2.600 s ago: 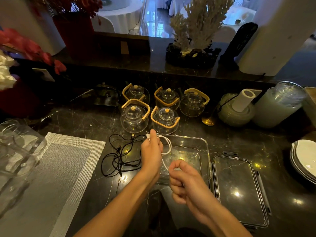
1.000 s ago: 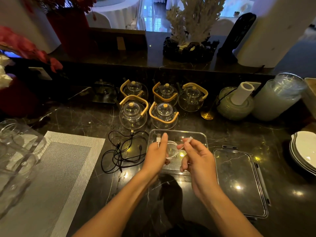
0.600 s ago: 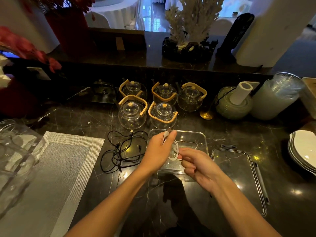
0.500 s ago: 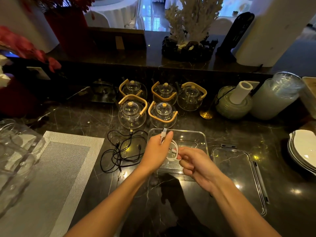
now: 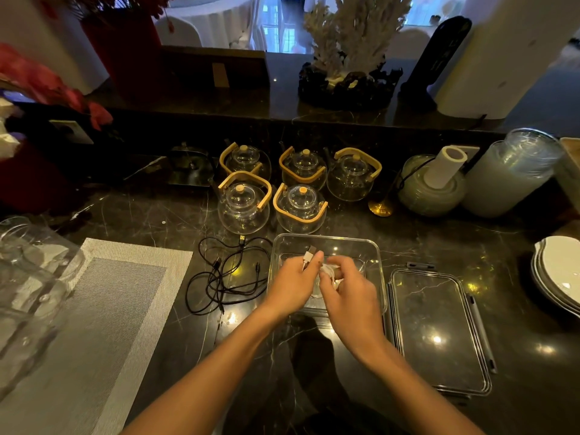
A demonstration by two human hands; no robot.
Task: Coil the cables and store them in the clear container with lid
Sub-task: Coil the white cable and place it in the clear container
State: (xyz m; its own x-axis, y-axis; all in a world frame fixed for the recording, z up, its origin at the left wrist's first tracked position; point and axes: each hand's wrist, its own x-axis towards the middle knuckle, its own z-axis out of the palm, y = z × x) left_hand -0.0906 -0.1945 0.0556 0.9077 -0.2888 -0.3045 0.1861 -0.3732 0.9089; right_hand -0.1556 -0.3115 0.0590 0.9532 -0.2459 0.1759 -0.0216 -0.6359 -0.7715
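A coiled white cable [image 5: 329, 271] is held between both hands over the clear container [image 5: 370, 255]. My left hand [image 5: 292, 285] pinches it, and its USB plug [image 5: 308, 255] sticks up past the fingers. Closed over the coil from the right is my right hand [image 5: 350, 290], which hides most of the cable. A tangled black cable [image 5: 226, 277] lies loose on the dark counter to the left of the container. The clear lid [image 5: 439, 331] lies flat to the right of the container.
Several glass teapots [image 5: 244, 202] with wooden handles stand just behind the container. A grey placemat [image 5: 94, 324] and clear glassware [image 5: 28, 277] are at the left. White plates [image 5: 558, 274] sit at the right edge, jars [image 5: 508, 174] at the back right.
The loose white cable has been wound into a small coil. Both hands have moved forward over the container, and my right hand has closed over the coil.
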